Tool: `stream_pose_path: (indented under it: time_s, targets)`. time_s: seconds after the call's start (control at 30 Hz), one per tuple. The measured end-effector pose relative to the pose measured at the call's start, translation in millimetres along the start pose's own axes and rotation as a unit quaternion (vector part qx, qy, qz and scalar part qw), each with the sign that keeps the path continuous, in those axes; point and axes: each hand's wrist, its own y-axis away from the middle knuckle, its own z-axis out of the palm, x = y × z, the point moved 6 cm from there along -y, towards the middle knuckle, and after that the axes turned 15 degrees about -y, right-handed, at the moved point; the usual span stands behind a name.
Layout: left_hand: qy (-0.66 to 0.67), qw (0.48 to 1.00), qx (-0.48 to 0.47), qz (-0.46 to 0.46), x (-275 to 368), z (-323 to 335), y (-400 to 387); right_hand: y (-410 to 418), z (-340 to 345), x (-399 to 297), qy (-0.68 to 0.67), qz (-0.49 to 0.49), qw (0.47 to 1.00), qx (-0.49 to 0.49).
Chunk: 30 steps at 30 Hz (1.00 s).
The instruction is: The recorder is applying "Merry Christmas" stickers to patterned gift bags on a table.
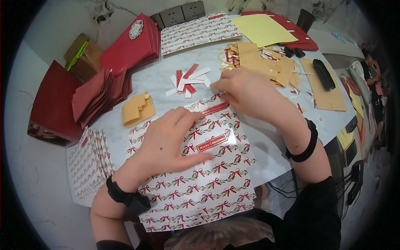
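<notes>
Before me lies a pile of glossy white printed sheets (200, 181) with rows of red bows and green garlands, overlapping in steps. Two red rectangular labels with pale lettering are on them, an upper label (213, 109) and a lower label (212, 142). My left hand (168, 142) rests flat across the sheets, thumb and forefinger spread around the labels. Over the sheets' top right corner is my right hand (242, 89), fingers bent. Whether anything is pinched there is hidden. Just left of its fingertips lies a loose heap of red and white label strips (189, 82).
A folded tan paper piece (138, 110) sits left, near dark red envelopes (93, 97) and patterned folded pieces (89, 165). Red envelopes (132, 43), a patterned stack (200, 32) and a yellow sheet (265, 31) line the back. Tan paper scraps (261, 64) and a black case (323, 75) lie right.
</notes>
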Motion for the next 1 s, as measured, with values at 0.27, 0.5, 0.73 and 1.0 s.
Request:
stream_pose_path:
  time_s: [0.27,0.5,0.73,1.0]
  targets:
    - [-0.088,0.996,0.003,-0.034,14.9,3.5,5.5,-2.1,1.0,5.5,-0.113,0.011,0.994,0.005]
    - [-0.088,0.996,0.005,-0.017,12.1,2.4,6.2,-8.7,-4.7,18.1,-0.274,0.134,0.952,0.002]
    - [-0.055,0.998,0.014,-0.03,7.0,-9.2,6.4,-7.6,-14.6,25.8,-0.332,0.162,0.929,0.008]
    - [-0.113,0.992,0.059,-0.005,7.9,-23.1,1.4,-0.2,-25.7,28.1,-0.371,0.183,0.91,-0.005]
